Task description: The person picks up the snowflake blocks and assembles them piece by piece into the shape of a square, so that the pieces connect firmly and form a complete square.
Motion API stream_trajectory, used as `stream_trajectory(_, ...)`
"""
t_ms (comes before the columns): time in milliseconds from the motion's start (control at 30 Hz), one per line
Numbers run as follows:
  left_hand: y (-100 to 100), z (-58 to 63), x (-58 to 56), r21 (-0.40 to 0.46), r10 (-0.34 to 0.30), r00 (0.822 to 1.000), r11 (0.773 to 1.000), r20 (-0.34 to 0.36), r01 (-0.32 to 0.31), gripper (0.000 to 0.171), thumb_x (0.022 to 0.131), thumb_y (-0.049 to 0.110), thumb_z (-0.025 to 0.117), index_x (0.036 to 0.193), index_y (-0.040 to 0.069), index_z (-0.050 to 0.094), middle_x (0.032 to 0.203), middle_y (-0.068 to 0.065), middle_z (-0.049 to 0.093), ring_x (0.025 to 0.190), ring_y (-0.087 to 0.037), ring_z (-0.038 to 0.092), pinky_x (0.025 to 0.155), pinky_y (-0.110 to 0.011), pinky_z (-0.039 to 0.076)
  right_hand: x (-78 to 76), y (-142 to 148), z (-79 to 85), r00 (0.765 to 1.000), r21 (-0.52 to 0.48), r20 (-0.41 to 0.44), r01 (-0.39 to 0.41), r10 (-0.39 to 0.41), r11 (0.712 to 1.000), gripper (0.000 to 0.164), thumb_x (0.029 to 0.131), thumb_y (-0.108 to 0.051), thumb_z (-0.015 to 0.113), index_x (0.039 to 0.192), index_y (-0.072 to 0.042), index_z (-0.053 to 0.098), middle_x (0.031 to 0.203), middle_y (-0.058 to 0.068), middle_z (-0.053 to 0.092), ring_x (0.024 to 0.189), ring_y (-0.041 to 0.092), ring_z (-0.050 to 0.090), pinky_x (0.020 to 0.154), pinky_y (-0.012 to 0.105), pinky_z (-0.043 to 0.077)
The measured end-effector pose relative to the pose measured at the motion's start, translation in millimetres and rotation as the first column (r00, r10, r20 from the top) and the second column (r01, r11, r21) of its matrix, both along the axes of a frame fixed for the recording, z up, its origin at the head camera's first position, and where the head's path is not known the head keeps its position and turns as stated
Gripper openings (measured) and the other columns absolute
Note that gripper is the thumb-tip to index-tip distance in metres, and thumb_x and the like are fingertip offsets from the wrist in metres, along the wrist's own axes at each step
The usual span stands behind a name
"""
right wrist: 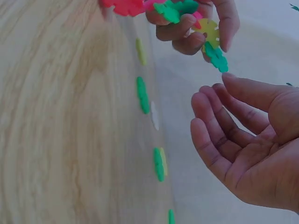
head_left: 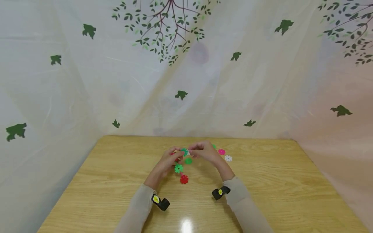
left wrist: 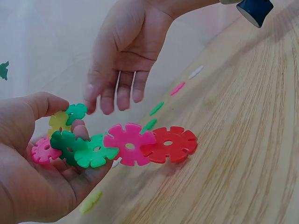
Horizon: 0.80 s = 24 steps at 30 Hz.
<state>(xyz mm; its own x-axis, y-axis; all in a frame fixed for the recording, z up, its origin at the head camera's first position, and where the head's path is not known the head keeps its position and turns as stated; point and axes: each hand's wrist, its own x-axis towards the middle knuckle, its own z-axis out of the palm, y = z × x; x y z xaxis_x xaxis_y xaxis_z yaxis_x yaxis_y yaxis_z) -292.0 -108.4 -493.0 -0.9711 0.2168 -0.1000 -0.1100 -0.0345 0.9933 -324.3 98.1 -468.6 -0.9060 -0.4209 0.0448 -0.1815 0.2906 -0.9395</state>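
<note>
My left hand (head_left: 167, 161) holds up a chain of joined flower-shaped plastic discs, with a yellow disc (left wrist: 58, 120) between thumb and fingers. From there the chain runs through pink and green discs over the fingers to a larger pink disc (left wrist: 126, 132) and a red disc (left wrist: 180, 151), which hang out past the hand. At the other end a green disc (right wrist: 216, 58) sticks out beyond the left fingertips. My right hand (right wrist: 257, 144) is beside that disc, thumb tip right at its edge. Its fingers are loosely bent, with no disc between them.
Loose discs lie flat on the wooden table (head_left: 276, 181) beyond the hands, among them a pink disc (head_left: 221, 151), a white disc (head_left: 228, 158) and a green disc (head_left: 188, 160). A pale printed curtain (head_left: 209, 113) hangs behind the table's far edge.
</note>
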Motion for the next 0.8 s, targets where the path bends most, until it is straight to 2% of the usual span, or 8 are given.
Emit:
stream_trajectory(133,-1.0,-0.4,-1.5,-0.031,0.029,0.999,0.999,0.019,-0.028,0.018,0.1,0.019,0.061,0.113,0.008,0.06,0.08,0.003,0.059,0.071,-0.012,0.058,0.063,-0.022,0.048,-2.4,1.0,-3.3,0.997,0.123,-0.003,-0.07,0.071,0.99,0.021,0.096,-0.009,0.068,0.11,0.006,0.072,0.095,0.022,0.074,0.083,0.037,0.073,0.075,0.044,0.062)
stream_trajectory(300,-2.5,-1.6,-2.9,-0.038,0.045,0.999,0.998,0.01,-0.045,0.02,0.101,0.018,0.061,0.116,0.005,0.057,0.08,0.001,0.059,0.069,-0.012,0.056,0.063,-0.023,0.047,-7.9,-4.0,-9.5,0.99,0.282,0.011,-0.135,0.137,0.95,0.023,0.092,-0.006,0.071,0.113,0.004,0.071,0.092,0.018,0.072,0.072,0.021,0.069,0.066,0.032,0.059)
stream_trajectory(433,-2.3,-1.2,-2.9,-0.035,0.06,0.998,0.998,0.011,-0.06,0.021,0.101,0.018,0.062,0.117,0.006,0.057,0.083,-0.001,0.059,0.069,-0.011,0.056,0.063,-0.023,0.047,-10.9,-9.1,-10.5,0.989,0.363,-0.019,-0.13,0.147,0.923,0.028,0.086,-0.004,0.077,0.112,0.003,0.072,0.085,0.012,0.071,0.068,0.014,0.064,0.061,0.026,0.054)
stream_trajectory(633,-0.8,-3.4,-2.3,-0.021,0.085,0.996,0.996,0.006,-0.085,0.02,0.101,0.017,0.061,0.115,0.004,0.059,0.093,-0.005,0.063,0.071,-0.014,0.057,0.062,-0.022,0.048,-8.5,-17.7,-10.5,0.986,0.471,-0.084,-0.089,0.145,0.878,0.027,0.078,-0.004,0.084,0.103,-0.001,0.074,0.077,0.005,0.065,0.068,0.012,0.056,0.058,0.022,0.046)
stream_trajectory(800,-1.6,-5.2,-3.3,0.002,0.106,0.994,0.994,-0.012,-0.106,0.018,0.1,0.015,0.062,0.113,0.003,0.06,0.093,-0.003,0.067,0.071,-0.013,0.058,0.063,-0.022,0.047,-7.3,-21.0,-11.4,0.987,0.491,-0.081,-0.079,0.135,0.867,0.023,0.078,-0.005,0.084,0.098,-0.003,0.073,0.074,0.002,0.061,0.067,0.012,0.053,0.058,0.022,0.043)
